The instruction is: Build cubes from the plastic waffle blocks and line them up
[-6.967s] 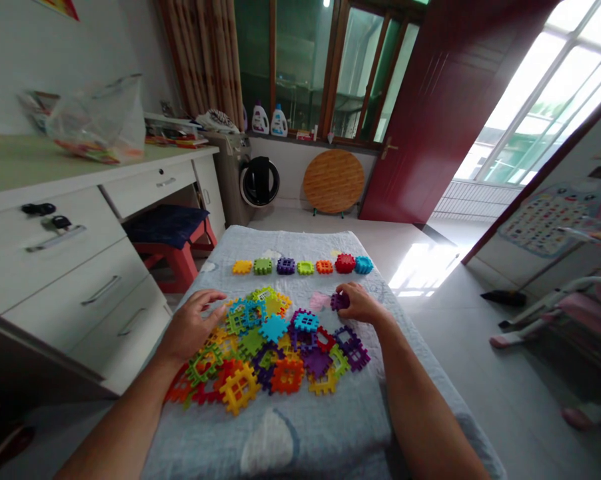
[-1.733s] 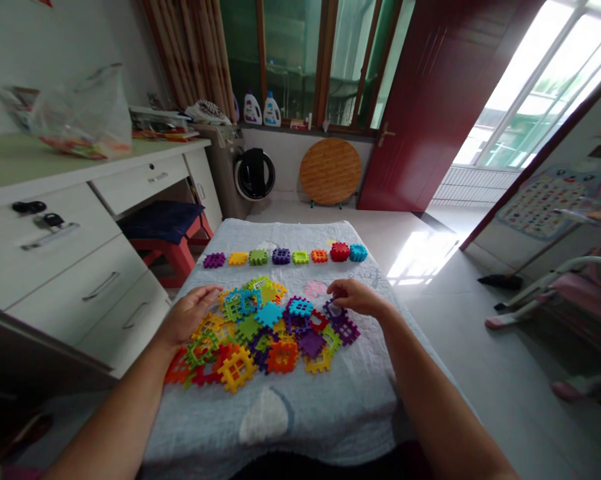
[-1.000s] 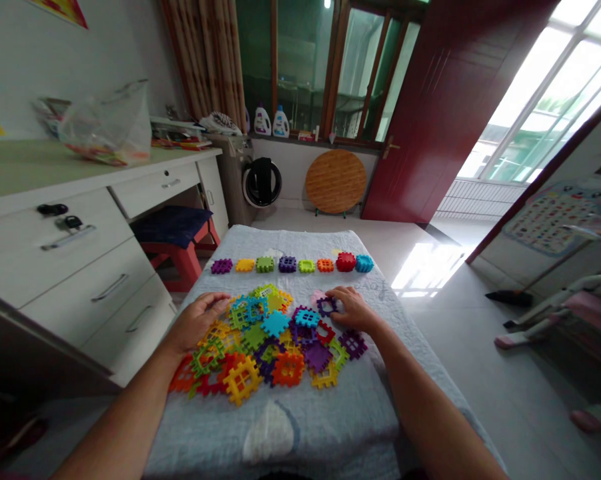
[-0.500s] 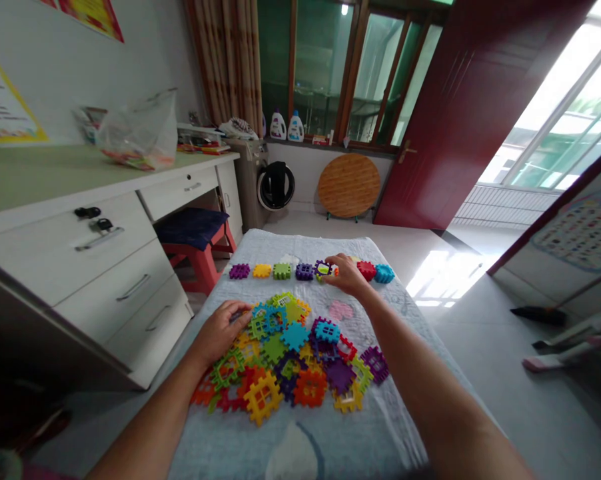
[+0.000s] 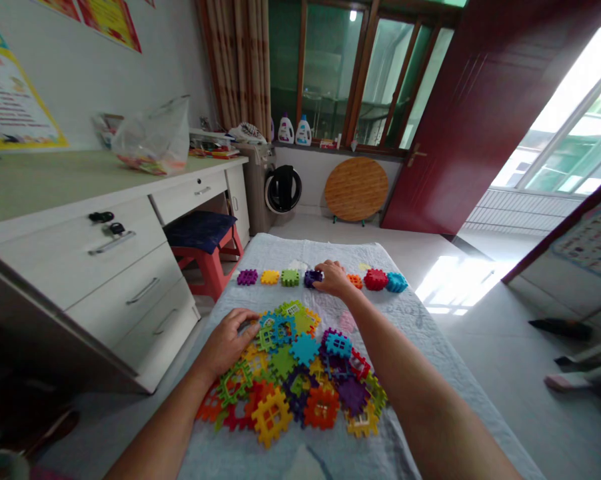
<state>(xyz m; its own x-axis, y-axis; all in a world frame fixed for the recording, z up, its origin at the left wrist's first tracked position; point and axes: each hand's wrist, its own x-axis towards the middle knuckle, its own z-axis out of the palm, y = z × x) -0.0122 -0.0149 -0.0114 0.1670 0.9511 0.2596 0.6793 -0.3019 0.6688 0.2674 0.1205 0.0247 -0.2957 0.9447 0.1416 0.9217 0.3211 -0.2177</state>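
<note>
My right hand (image 5: 333,278) pinches a dark purple notched building tile at the dark purple stack (image 5: 311,279); the fingers partly hide both, so I cannot tell one tile from the other. My left hand (image 5: 233,339) lies at the left edge of a loose pile of tiles, fingers apart, its fingertips by a blue tile (image 5: 282,328). Across the far part of the cloth, a row holds purple (image 5: 247,277), yellow (image 5: 270,277), green (image 5: 290,277), orange (image 5: 355,281), red (image 5: 376,279) and blue (image 5: 396,282) tiles. In the pile lie a yellow window tile (image 5: 271,416) and an orange one (image 5: 322,407).
A light blue cloth (image 5: 325,250) covers the table. To the left stand a white desk (image 5: 130,267) with a plastic bag (image 5: 155,140) and a red stool (image 5: 211,267) with a dark cushion. Behind are a washing machine (image 5: 255,180), a round wooden tabletop (image 5: 356,189) and a red door (image 5: 460,127).
My right hand has moved left, bringing the dark purple tile from beside the stack onto or against it. My left hand stays at the pile. The view has shifted slightly.
</note>
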